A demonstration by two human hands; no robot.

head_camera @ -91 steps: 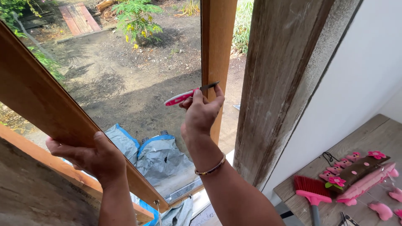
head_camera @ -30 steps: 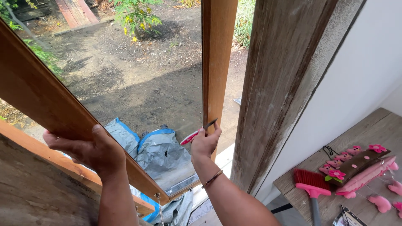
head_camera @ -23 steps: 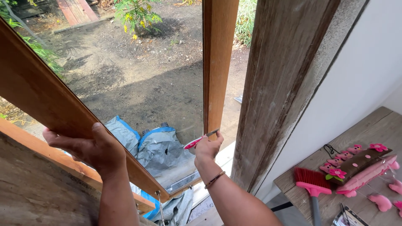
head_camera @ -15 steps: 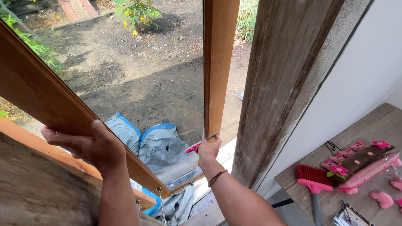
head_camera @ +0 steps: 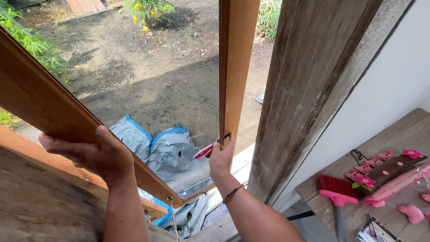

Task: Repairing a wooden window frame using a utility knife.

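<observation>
While its blade tip presses into the seam where the glass pane (head_camera: 148, 85) meets the upright wooden bar (head_camera: 235, 67) of the window sash, the pink-handled utility knife (head_camera: 210, 147) sits clenched in the fingers (head_camera: 214, 151) of the right hand (head_camera: 221, 157). The handle angles down and away to the left of those fingers, and the dark blade juts up past them to the right, so the edge can run along the joint rather than across the glass. A thin bracelet (head_camera: 233, 193) circles the wrist just below.

Left of the knife and well apart from it, the left hand (head_camera: 96, 154) wraps the slanted lower rail (head_camera: 49, 105) of the same sash. Its thumb lies on the upper face and its fingers curl under the edge, a grip that seems meant to steady the open, tilted frame against the pressure of the blade. Beneath that hand lies a rough weathered sill (head_camera: 40, 210).

Through the glass, beyond the fingers, a grey and blue tarpaulin (head_camera: 165, 150) lies crumpled on bare earth. Right of the knife hand stands a worn grey post (head_camera: 313, 89), then a white wall. Lower right, a wooden table (head_camera: 322, 204) carries a pink brush (head_camera: 336, 192) with red bristles and pink flowered felt pieces (head_camera: 385, 168).
</observation>
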